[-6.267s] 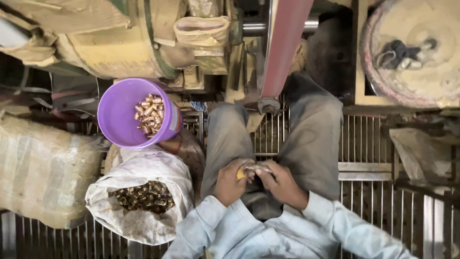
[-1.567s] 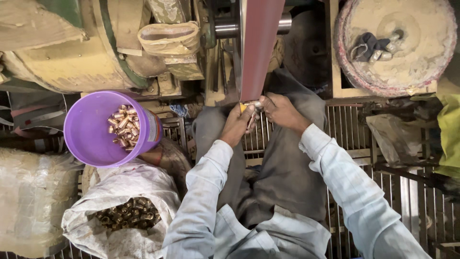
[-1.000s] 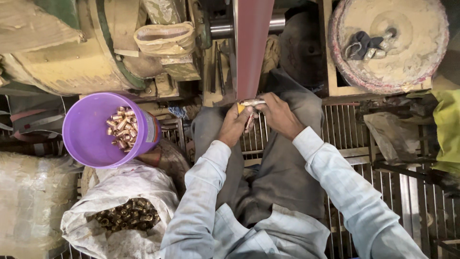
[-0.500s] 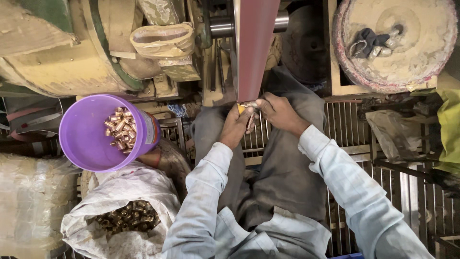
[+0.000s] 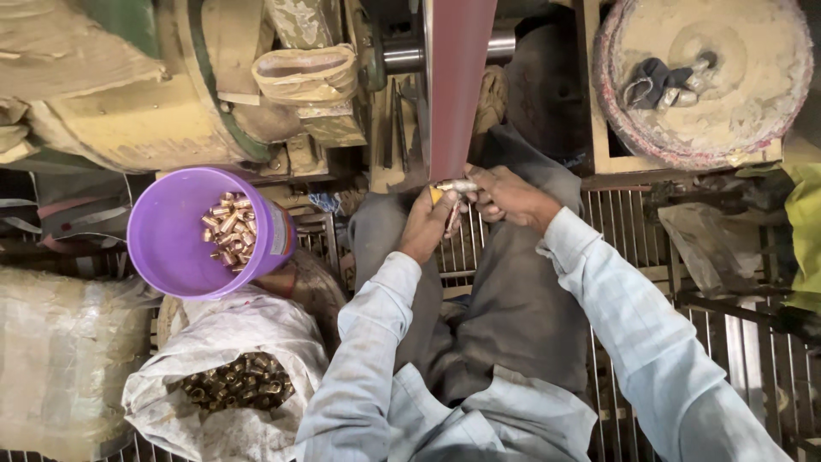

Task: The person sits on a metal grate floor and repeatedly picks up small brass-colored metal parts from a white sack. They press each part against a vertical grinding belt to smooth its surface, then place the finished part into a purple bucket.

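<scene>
Metal grate floor: white sack, purple bucket beside.

The person is wearing a pale blue long-sleeved shirt with fine checks, its cuffs buttoned at the wrists and the left sleeve showing grey dust smudges. Dark grey trousers are covering both legs. Both hands are bare.

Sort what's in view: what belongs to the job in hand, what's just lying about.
In use: small metal piece, left hand, right hand, red sanding belt, purple bucket of brass parts, white sack of darker parts.
Lying about: round dusty wheel, grey rag.
</scene>
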